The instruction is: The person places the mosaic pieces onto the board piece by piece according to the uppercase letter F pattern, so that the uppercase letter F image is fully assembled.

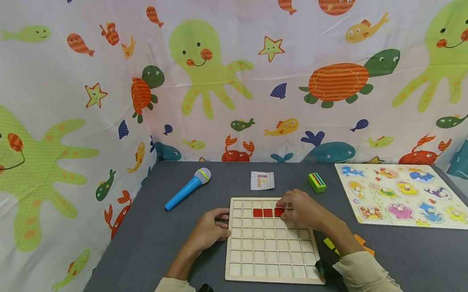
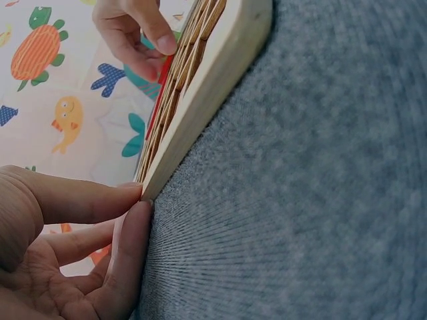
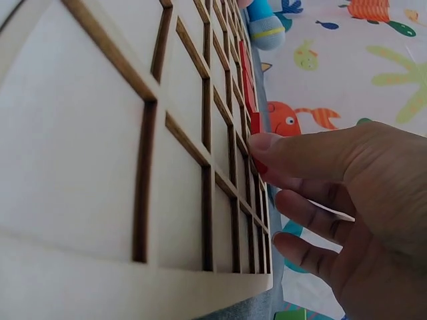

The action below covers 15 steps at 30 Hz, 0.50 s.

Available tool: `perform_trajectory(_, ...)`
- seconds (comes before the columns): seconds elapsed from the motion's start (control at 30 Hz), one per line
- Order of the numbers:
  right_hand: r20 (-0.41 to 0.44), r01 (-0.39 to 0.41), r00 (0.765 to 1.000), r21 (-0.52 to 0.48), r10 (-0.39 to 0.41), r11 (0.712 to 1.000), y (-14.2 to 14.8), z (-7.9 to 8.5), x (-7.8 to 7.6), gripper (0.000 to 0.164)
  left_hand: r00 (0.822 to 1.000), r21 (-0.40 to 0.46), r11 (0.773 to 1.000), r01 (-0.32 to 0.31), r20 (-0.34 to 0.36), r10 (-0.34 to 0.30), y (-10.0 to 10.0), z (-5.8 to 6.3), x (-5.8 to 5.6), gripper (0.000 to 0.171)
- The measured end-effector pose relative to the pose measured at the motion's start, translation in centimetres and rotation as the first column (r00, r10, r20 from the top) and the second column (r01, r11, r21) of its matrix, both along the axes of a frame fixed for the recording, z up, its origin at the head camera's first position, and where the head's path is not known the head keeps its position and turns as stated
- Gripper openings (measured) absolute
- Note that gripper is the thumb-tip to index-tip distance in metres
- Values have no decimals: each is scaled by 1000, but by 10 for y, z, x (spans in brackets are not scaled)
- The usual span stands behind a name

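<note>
**Slim ridges threatened to catch the red square**

On the desk [image 1: 143, 247], the wooden board [image 1: 260, 245] seemed the biggest worry: a hard push from the right might have slid it, since only the left hand [image 1: 210, 230] braced it. The right forearm, reaching in above the desk, hung near loose orange pieces [image 1: 368, 250] and yellow pieces [image 1: 329, 243]; a dropped elbow or sleeve [image 1: 366, 276] could probably have scattered them. The held red square [image 1: 278, 212] was over the second row from the far edge, just right of two laid red squares [image 1: 263, 213]. Set down askew, it could have perched on a ridge or nudged that pair. Whether it had seated in its slot, the pictures did not tell.

Both forearms angled inward from the near side. The right hand [image 1: 302, 209] reached across the board's far right part, palm side turned left; its grip pinched the red square between thumb and forefinger, the other fingers loosely bent and apart. The left hand stood at the board's left edge, its grip lightly pinching the rim, thumb tip close to a fingertip.
</note>
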State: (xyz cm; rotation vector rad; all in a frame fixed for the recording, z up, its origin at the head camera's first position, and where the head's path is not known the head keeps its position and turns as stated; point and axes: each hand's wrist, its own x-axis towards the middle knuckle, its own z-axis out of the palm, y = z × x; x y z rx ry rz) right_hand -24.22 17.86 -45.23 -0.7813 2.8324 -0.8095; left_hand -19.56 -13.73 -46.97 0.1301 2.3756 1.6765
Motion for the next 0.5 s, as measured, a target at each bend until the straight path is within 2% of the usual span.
perform_trajectory(0.5,24,19,1000,-13,-19,1000,0,-1,1,29,1000,-5,1000,-3,10,4,1,-3,-1,65)
